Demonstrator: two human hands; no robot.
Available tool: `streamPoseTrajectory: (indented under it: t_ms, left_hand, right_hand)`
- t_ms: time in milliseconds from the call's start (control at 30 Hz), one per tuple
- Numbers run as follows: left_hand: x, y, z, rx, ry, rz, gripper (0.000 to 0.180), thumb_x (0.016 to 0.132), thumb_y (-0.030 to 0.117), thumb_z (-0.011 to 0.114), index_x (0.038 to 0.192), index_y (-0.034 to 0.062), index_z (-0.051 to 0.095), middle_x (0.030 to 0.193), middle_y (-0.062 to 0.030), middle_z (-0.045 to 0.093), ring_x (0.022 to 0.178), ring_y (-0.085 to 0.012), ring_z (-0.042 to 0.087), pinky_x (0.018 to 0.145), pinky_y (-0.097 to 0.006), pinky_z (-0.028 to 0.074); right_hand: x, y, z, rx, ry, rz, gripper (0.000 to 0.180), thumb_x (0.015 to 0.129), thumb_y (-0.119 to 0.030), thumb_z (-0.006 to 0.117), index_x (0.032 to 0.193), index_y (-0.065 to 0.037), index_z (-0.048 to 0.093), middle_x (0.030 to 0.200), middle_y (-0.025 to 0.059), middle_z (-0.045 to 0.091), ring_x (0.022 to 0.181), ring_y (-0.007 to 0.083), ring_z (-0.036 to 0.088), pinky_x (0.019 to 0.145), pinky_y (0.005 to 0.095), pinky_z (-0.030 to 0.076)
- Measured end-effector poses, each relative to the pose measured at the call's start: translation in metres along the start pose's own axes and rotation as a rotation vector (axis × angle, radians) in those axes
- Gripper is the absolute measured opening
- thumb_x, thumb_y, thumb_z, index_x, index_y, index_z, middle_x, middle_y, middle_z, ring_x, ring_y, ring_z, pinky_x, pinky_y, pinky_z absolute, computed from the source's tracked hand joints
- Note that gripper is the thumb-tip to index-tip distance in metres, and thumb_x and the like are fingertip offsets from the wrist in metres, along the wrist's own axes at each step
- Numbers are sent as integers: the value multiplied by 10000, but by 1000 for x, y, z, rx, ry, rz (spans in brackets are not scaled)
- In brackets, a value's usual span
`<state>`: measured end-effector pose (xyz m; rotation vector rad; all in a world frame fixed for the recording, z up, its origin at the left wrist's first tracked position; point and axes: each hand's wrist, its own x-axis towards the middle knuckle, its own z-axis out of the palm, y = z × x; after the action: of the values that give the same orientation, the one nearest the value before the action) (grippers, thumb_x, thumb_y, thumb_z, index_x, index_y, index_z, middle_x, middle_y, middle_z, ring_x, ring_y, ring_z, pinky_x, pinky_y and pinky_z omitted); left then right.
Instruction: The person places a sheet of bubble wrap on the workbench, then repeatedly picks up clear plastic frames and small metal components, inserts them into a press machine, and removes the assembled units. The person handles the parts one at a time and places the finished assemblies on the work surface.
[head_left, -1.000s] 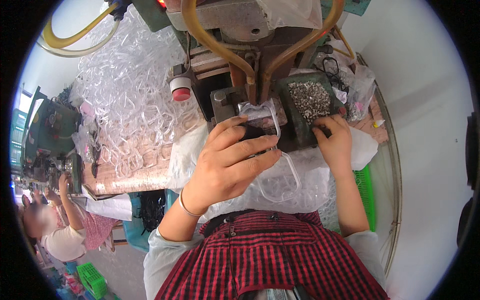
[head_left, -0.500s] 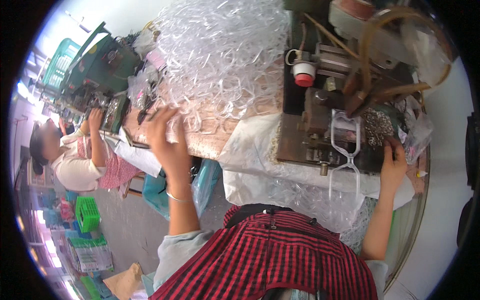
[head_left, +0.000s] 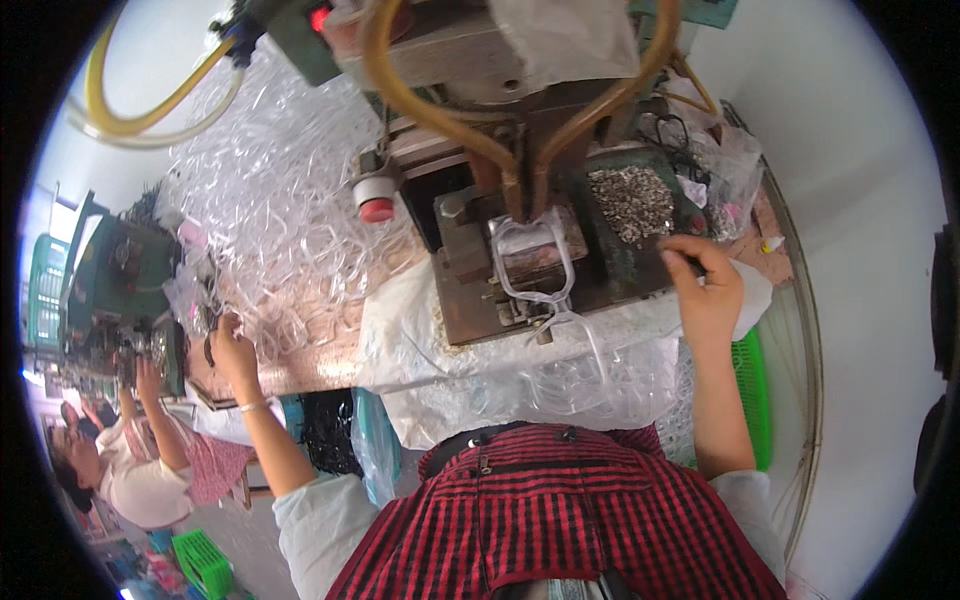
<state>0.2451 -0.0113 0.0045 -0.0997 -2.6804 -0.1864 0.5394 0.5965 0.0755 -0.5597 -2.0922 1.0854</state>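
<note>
A clear plastic eyeglass frame (head_left: 571,262) sits on the metal fixture of a bench machine (head_left: 465,290), its lower rim hanging over the front edge. My right hand (head_left: 712,290) is closed in a pinch beside a heap of tiny metal parts (head_left: 632,203). Whatever lies between those fingertips is too small to name. Far to the left, my left hand (head_left: 234,358) has its fingers closed at a dark, slender tool (head_left: 208,348) by the table edge; the tool's kind is unclear.
A large pile of clear eyeglass frames (head_left: 290,180) covers the table's back left. Yellowish hoses (head_left: 400,90) arch over the fixture, near a red-tipped button (head_left: 376,208). A person (head_left: 150,465) works at another machine on the left. A green basket (head_left: 750,400) stands below right.
My left hand has moved left and down to the dark tool, its fingers closing. My right hand stays by the metal parts. The view has shifted, bringing the machine toward the middle.
</note>
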Motion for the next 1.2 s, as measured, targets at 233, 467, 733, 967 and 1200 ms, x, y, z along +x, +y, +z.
streamPoseTrajectory:
  t_ms: [233, 467, 733, 967, 1200]
  left_hand:
    - [-1, 18, -23, -16, -282, 181, 440, 789, -67, 579, 1207, 50, 650, 998, -184, 684, 985, -373, 640, 857, -444, 506]
    - [-27, 193, -66, -366, 277, 490, 267, 873, -32, 653, 1122, 55, 700, 1111, -121, 705, 1045, -326, 647, 911, -412, 499]
    - [-32, 266, -57, -139, 61, 537, 291, 714, 132, 838, 947, 55, 681, 1423, -128, 560, 1232, -432, 505, 1085, -513, 386]
    - [12, 294, -66, -1304, 73, -90, 227, 997, 182, 673, 904, -17, 729, 977, -60, 755, 859, -84, 592, 779, -240, 448]
    - [-13, 273, -66, -1817, -107, -218, 408, 1075, 301, 537, 752, 53, 560, 1037, -183, 750, 958, -191, 698, 848, -326, 564]
  right_hand:
    - [35, -73, 62, 330, -146, -237, 350, 846, 21, 732, 1184, -13, 651, 1051, 95, 703, 936, 174, 676, 839, 301, 532]
    - [27, -79, 87, 690, -255, 73, 509, 858, 43, 712, 1323, 13, 508, 1055, 121, 680, 945, 120, 645, 763, 262, 550]
    - [20, -111, 76, 960, -333, 272, 532, 876, 47, 672, 1369, 42, 471, 1167, 138, 670, 1048, 180, 642, 930, 308, 506]
    - [-5, -80, 58, 67, -125, -495, 431, 992, -163, 567, 1356, 66, 546, 1383, 251, 581, 1249, 407, 584, 1084, 434, 434]
    - [-21, 28, 0, -297, -19, -103, 190, 927, -75, 661, 1102, -25, 716, 1071, 142, 713, 1019, 311, 654, 934, 397, 492]
